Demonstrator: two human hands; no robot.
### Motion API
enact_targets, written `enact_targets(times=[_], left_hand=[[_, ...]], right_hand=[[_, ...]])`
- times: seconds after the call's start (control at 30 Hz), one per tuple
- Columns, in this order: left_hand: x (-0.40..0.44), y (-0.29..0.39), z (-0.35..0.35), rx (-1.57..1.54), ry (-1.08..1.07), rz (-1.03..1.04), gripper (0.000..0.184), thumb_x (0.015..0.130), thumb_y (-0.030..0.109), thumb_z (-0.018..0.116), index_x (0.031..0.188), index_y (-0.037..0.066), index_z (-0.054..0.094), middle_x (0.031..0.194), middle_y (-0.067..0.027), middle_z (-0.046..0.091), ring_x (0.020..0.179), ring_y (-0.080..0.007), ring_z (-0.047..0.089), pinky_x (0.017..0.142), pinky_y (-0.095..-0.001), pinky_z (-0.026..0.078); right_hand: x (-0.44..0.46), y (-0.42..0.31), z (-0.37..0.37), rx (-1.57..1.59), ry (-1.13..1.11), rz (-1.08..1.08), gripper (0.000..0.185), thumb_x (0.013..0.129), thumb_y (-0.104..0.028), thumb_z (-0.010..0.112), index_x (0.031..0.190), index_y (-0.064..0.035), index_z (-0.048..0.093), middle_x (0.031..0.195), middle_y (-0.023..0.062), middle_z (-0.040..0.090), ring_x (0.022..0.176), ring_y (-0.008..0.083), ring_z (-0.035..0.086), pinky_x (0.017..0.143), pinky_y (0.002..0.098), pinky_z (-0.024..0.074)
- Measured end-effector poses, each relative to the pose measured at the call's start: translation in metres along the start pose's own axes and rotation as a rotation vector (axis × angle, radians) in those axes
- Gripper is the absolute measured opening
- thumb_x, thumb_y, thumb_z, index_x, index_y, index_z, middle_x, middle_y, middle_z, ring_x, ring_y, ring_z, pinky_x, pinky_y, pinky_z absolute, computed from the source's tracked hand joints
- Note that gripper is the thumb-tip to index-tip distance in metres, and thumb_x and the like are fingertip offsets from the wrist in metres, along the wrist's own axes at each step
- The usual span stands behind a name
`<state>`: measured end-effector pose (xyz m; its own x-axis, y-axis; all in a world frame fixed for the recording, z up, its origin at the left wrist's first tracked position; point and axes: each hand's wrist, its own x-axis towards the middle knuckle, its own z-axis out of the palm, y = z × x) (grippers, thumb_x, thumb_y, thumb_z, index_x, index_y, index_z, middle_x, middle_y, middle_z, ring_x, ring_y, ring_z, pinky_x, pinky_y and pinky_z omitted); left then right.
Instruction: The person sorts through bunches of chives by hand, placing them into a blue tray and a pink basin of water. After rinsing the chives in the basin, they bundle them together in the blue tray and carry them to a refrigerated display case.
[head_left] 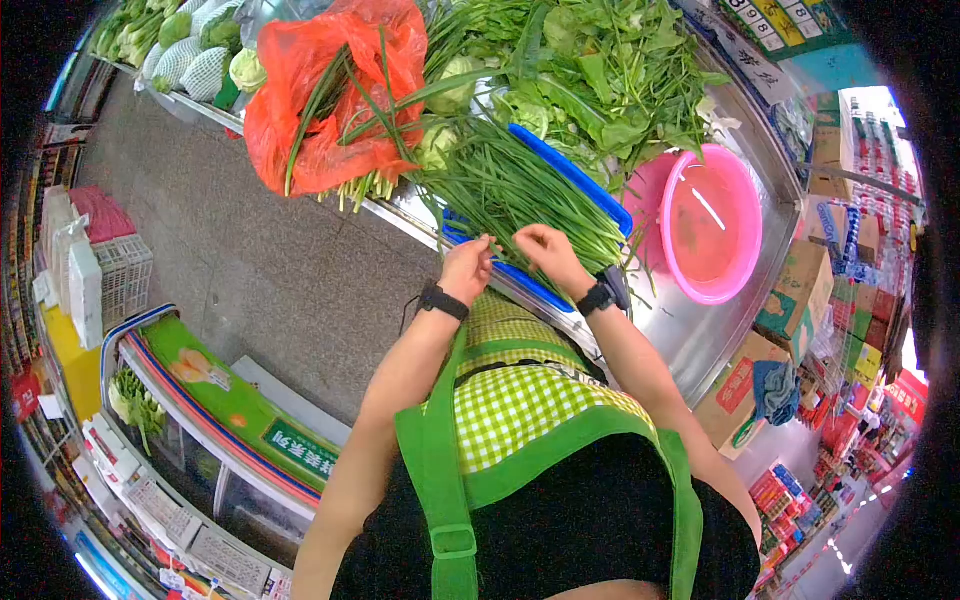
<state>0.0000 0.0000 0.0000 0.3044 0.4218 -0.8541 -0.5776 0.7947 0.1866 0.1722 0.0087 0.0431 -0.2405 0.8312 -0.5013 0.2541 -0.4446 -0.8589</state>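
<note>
Long green leaves [500, 180] lie in a blue tray [572, 170] on the shiny desk [685, 335]. The left hand [467, 270] and right hand [556, 258] are by them, fingers curled; I cannot tell if either grip holds anything. A pink bowl [712, 292] is near.

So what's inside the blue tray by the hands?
The blue tray holds a heap of long green stalks, their pale ends toward the pink basin. The heap hides most of its floor, so anything underneath can't be seen.
</note>
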Motion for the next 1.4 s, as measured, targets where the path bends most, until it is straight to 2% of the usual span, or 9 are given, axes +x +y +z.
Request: enact_targets(times=[0.23, 0.37, 0.47, 0.57, 0.63, 0.7, 0.87, 1.1, 1.4], left_hand=[[-0.014, -0.003, 0.014, 0.055, 0.114, 0.041, 0.009, 0.082, 0.022, 0.056, 0.083, 0.014, 0.059, 0.065, 0.0047, 0.051, 0.046, -0.0056, 0.04, 0.036, -0.0166, 0.029], [-0.013, -0.002, 0.021, 0.108, 0.196, 0.041, 0.01, 0.081, 0.026, 0.058, 0.08, 0.016, 0.057, 0.062, 0.0053, 0.049, 0.046, -0.0053, 0.038, 0.036, -0.0185, 0.026], [-0.007, -0.004, 0.019, 0.079, 0.237, 0.101, 0.011, 0.081, 0.025, 0.058, 0.078, 0.014, 0.057, 0.06, 0.0049, 0.048, 0.045, -0.0054, 0.038, 0.036, -0.0195, 0.026], [0.003, -0.005, 0.01, 0.002, 0.208, 0.131, 0.012, 0.079, 0.024, 0.059, 0.074, 0.013, 0.056, 0.058, 0.0045, 0.047, 0.044, -0.0055, 0.038, 0.035, -0.0194, 0.024], [-0.012, 0.001, 0.022, 0.127, 0.287, 0.123, 0.013, 0.077, 0.024, 0.061, 0.072, 0.013, 0.056, 0.058, 0.0042, 0.047, 0.043, -0.0061, 0.038, 0.034, -0.0187, 0.023], [-0.016, -0.001, 0.025, 0.169, 0.226, 0.154, 0.014, 0.076, 0.024, 0.062, 0.071, 0.013, 0.056, 0.059, 0.0035, 0.049, 0.042, -0.0065, 0.038, 0.034, -0.0186, 0.024], [-0.015, -0.01, 0.02, 0.3, 0.247, 0.258, 0.012, 0.08, 0.017, 0.056, 0.08, 0.005, 0.057, 0.067, -0.0023, 0.056, 0.04, -0.0088, 0.043, 0.033, -0.0211, 0.029], [-0.004, -0.02, 0.009, 0.563, 0.186, 0.379, 0.016, 0.081, 0.011, 0.051, 0.085, -0.002, 0.059, 0.066, -0.0074, 0.06, 0.037, -0.0132, 0.049, 0.032, -0.0254, 0.035], [-0.031, -0.009, 0.03, 1.336, 0.525, 0.944, 0.015, 0.075, 0.017, 0.059, 0.087, 0.01, 0.062, 0.068, -0.013, 0.06, 0.062, -0.0314, 0.059, 0.053, -0.0406, 0.045]], right_hand=[[0.022, 0.004, 0.016, -0.081, -0.104, -0.003, 0.028, 0.078, -0.029, 0.062, 0.081, -0.0006, 0.061, 0.063, 0.0, 0.054, 0.053, 0.0052, 0.048, 0.045, 0.0204, 0.0392], [0.028, 0.012, 0.017, -0.19, -0.146, 0.108, 0.025, 0.074, -0.024, 0.062, 0.079, 0.0009, 0.063, 0.06, 0.0105, 0.058, 0.054, 0.0168, 0.054, 0.052, 0.0298, 0.0429], [0.02, 0.008, 0.025, -0.397, -0.005, -0.498, 0.01, 0.075, -0.012, 0.058, 0.079, -0.0048, 0.063, 0.07, 0.0134, 0.059, 0.065, 0.0283, 0.056, 0.058, 0.0337, 0.0448], [0.011, -0.008, 0.031, -0.289, 0.016, -0.652, 0.008, 0.076, -0.01, 0.057, 0.076, -0.003, 0.06, 0.07, 0.0134, 0.058, 0.067, 0.0268, 0.057, 0.06, 0.0331, 0.045], [0.011, -0.017, 0.032, -0.26, 0.077, -0.618, 0.007, 0.076, -0.009, 0.057, 0.075, -0.0015, 0.057, 0.07, 0.0136, 0.057, 0.065, 0.0261, 0.056, 0.059, 0.0326, 0.0452], [0.022, -0.019, 0.028, -0.001, 0.073, -0.066, 0.008, 0.077, -0.009, 0.056, 0.081, -0.0014, 0.057, 0.074, 0.0145, 0.057, 0.066, 0.0264, 0.056, 0.06, 0.0319, 0.0459], [0.044, -0.023, 0.022, -0.522, -0.132, -0.7, 0.018, 0.073, -0.012, 0.055, 0.091, -0.0057, 0.059, 0.082, 0.013, 0.06, 0.074, 0.0291, 0.059, 0.064, 0.0375, 0.0474], [0.05, -0.056, 0.025, -1.318, -0.303, -0.503, 0.016, 0.067, -0.012, 0.059, 0.079, -0.0025, 0.057, 0.075, 0.0154, 0.06, 0.072, 0.0311, 0.059, 0.061, 0.037, 0.0484], [0.026, -0.041, 0.022, -0.847, -0.136, -0.488, 0.012, 0.068, -0.006, 0.052, 0.078, -0.0002, 0.055, 0.078, 0.0205, 0.058, 0.076, 0.0361, 0.057, 0.064, 0.0428, 0.0467]])
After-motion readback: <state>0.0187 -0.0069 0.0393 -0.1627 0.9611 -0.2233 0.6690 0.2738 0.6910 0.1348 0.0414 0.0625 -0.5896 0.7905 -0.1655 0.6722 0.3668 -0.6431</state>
